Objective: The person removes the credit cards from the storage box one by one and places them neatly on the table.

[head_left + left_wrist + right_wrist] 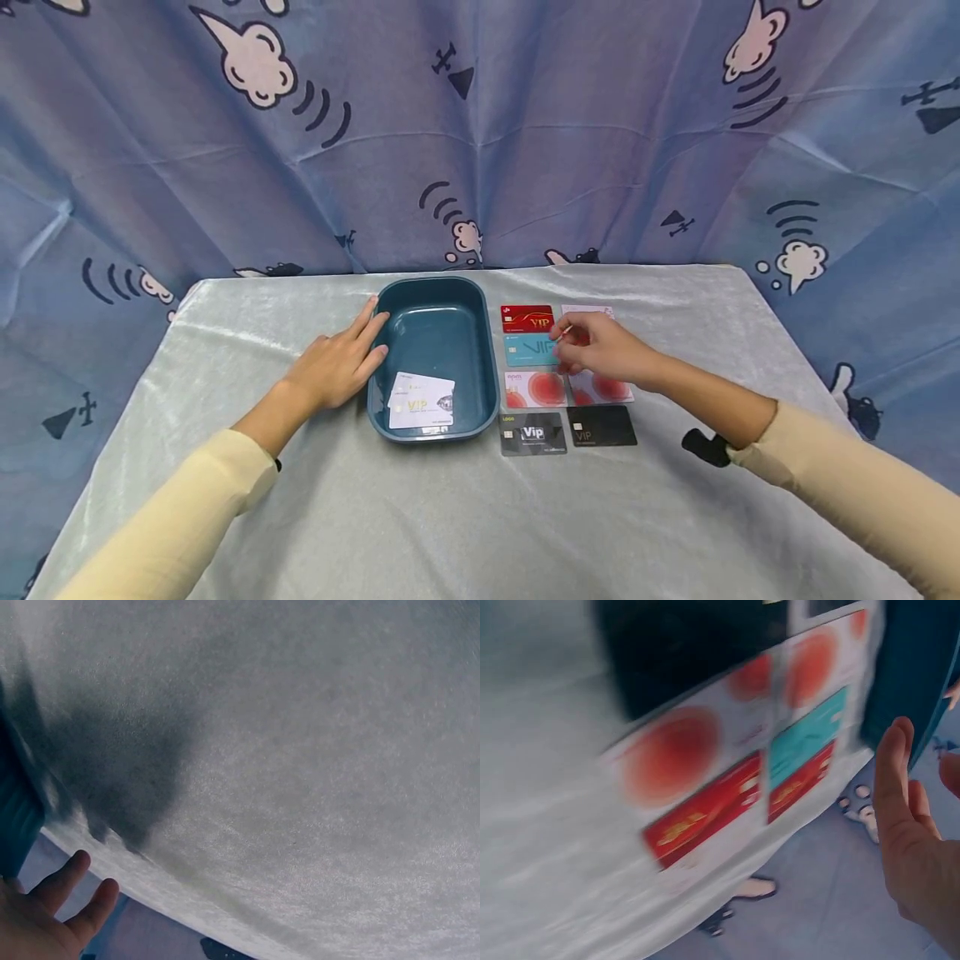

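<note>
My left hand (pixel 333 362) lies at the left rim of a dark teal tray (pixel 491 367), its fingers extended and touching the edge. Inside the tray, two white cards (pixel 422 408) overlap near the front. My right hand (pixel 596 346) hovers over the card rows with loosely bent fingers, and no card shows in it in the right wrist view. Beneath it, partly covered in the head view, lies a red card (pixel 705 814). Beside its fingertips is a teal VIP card (pixel 525 350). In the left wrist view, spread fingers of the left hand (pixel 52 915) appear near the tray wall.
Two columns of cards lie right of the tray: a red VIP card (pixel 527 318), a pink-white card (pixel 588 311), white cards with red circles (pixel 534 390), a grey card (pixel 533 434) and a black card (pixel 603 426). A pale cloth (pixel 450 517) covers the table; a patterned curtain (pixel 570 167) hangs behind.
</note>
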{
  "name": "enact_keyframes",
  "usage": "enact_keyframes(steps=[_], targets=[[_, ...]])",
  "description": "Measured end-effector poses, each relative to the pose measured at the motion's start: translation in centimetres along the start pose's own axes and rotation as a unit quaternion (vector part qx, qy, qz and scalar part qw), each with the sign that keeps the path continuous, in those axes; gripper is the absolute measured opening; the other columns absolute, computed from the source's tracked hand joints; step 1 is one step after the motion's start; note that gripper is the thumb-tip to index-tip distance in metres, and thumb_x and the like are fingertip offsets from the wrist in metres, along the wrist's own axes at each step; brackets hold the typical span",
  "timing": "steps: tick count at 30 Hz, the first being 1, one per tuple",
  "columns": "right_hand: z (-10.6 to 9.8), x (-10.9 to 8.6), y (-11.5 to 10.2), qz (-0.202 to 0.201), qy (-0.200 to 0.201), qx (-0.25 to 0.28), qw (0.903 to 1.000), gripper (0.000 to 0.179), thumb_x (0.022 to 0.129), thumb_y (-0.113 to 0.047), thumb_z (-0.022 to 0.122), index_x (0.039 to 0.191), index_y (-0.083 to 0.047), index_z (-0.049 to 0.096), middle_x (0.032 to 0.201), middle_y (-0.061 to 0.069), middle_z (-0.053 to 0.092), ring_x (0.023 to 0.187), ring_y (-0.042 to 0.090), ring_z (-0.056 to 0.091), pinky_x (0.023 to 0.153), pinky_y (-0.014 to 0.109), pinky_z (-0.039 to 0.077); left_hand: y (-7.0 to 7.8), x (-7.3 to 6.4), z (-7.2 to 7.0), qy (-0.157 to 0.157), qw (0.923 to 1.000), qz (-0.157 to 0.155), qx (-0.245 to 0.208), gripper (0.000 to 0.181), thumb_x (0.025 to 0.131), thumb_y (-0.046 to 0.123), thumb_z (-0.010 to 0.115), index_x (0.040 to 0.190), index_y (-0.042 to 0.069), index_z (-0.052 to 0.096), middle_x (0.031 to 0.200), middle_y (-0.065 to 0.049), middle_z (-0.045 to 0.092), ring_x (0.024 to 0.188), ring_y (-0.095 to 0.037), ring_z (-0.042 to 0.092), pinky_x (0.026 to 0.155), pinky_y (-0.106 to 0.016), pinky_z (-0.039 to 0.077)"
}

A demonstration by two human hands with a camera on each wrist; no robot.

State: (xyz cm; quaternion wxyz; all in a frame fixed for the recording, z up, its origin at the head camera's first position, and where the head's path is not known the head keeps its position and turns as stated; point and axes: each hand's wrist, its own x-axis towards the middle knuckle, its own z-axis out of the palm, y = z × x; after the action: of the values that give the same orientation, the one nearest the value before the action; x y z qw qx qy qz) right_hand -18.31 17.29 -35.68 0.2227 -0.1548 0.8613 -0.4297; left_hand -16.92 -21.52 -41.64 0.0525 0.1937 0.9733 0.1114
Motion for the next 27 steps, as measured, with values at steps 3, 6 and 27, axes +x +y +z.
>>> enact_keyframes(steps=[3, 6, 27], targets=[[0.9, 0.8, -1.3, -0.011, -0.002, 0.028, 0.9996, 0.023, 0.095, -0.006, 0.058, 0.116, 0.005, 0.056, 0.100, 0.023, 0.063, 0.087, 0.037, 0.071, 0.079, 0.040, 0.059, 0.0, 0.0, 0.1, 0.002, 1.0000, 0.001, -0.001, 0.059, 0.108, 0.037, 0.033, 0.159, 0.010, 0.023, 0.167, -0.008, 0.004, 0.129, -0.038, 0.053, 0.097, -0.059, 0.044], [1.8, 1.4, -2.4, -0.025, -0.007, 0.049, 0.9985, 0.025, 0.095, -0.005, 0.057, 0.117, 0.005, 0.056, 0.104, 0.025, 0.062, 0.087, 0.033, 0.072, 0.080, 0.038, 0.059, 0.0, 0.0, 0.0, 0.003, 1.0000, 0.002, -0.002, 0.059, 0.108, 0.037, 0.033, 0.159, 0.009, 0.024, 0.167, -0.008, 0.005, 0.128, -0.038, 0.054, 0.097, -0.059, 0.044], [6.3, 4.6, -6.5, 0.028, -0.129, 0.034, 0.9907, 0.047, 0.099, -0.018, 0.061, 0.137, 0.003, 0.044, 0.113, 0.023, 0.065, 0.105, 0.035, 0.069, 0.092, 0.039, 0.054, 0.0, 0.1, 0.1, -0.002, 1.0000, -0.001, -0.005, 0.059, 0.108, 0.039, 0.032, 0.159, 0.011, 0.023, 0.168, -0.007, 0.002, 0.128, -0.038, 0.054, 0.097, -0.059, 0.043]])
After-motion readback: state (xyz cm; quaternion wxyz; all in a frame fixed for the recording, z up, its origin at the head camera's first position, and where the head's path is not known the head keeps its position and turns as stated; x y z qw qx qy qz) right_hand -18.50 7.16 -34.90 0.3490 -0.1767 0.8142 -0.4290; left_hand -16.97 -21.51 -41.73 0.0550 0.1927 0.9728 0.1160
